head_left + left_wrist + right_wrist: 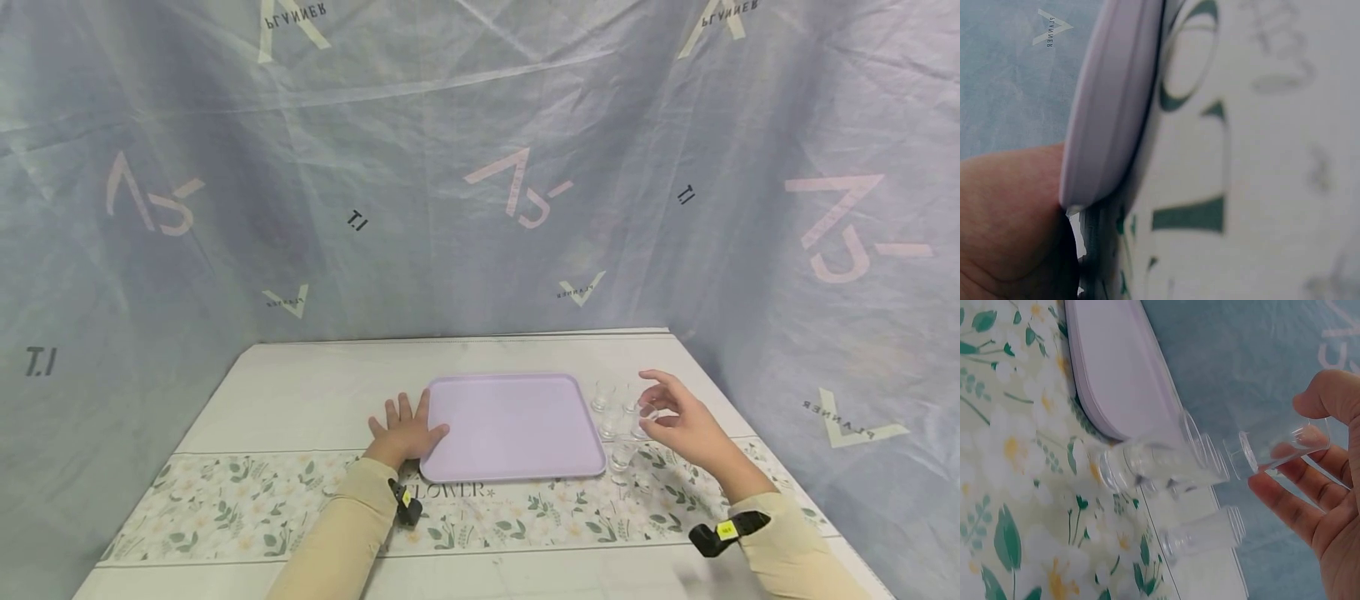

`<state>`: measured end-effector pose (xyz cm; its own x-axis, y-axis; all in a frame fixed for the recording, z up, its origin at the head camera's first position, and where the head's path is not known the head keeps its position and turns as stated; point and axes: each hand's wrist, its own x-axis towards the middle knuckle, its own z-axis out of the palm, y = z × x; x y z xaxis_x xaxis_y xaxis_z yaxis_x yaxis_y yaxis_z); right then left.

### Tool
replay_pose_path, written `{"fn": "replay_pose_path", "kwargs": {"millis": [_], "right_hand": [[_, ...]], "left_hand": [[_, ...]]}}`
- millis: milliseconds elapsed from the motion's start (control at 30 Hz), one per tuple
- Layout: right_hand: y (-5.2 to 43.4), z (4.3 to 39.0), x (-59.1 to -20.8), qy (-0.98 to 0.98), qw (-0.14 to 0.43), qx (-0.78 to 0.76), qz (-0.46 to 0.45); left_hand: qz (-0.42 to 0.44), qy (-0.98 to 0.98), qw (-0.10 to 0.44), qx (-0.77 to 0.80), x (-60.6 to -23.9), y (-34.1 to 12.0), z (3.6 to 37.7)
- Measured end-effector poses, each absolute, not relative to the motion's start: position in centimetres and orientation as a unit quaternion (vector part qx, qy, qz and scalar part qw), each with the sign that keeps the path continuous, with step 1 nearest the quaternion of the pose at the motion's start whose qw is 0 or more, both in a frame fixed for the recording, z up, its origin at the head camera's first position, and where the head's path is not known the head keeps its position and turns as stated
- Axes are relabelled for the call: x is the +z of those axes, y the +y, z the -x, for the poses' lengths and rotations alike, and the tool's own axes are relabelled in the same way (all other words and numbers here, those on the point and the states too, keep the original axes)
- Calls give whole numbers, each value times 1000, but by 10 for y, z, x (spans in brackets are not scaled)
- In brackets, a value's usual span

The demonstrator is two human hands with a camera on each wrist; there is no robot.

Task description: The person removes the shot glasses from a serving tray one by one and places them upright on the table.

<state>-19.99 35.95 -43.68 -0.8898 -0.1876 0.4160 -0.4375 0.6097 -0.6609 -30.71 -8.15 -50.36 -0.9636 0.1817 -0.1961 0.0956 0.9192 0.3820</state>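
A pale purple tray (517, 429) lies flat on the table. My left hand (405, 437) rests at its left edge with fingers spread, the thumb lying over the rim. In the left wrist view, part of that hand (1010, 219) touches the tray's rim (1110, 106). To the right of the tray, my right hand (688, 427) holds a small clear shot glass (1272, 449) between thumb and fingertips, above the table. Several more shot glasses stand close together beside the tray, including a near one (621, 457) and a separate one (1204, 534).
The white table cover (315, 396) has a floral band with printed lettering across it. Grey-blue cloth (420, 208) with printed letters hangs behind and on both sides. A black wrist camera (720, 537) is strapped to my right sleeve.
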Motion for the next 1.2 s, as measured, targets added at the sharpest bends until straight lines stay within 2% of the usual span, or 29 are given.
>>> {"fn": "replay_pose_path", "kwargs": {"millis": [300,567,1200], "right_hand": [[375,197,-442,-891,166,389,-165],[380,193,-442,-891,166,393,-157],[385,186,-478,-897,156,391,-136]], "left_hand": [[-70,971,121,194,-519,-83,318],[-67,972,120,190,-519,-82,319],[-66,971,120,195,-523,-82,321]]}}
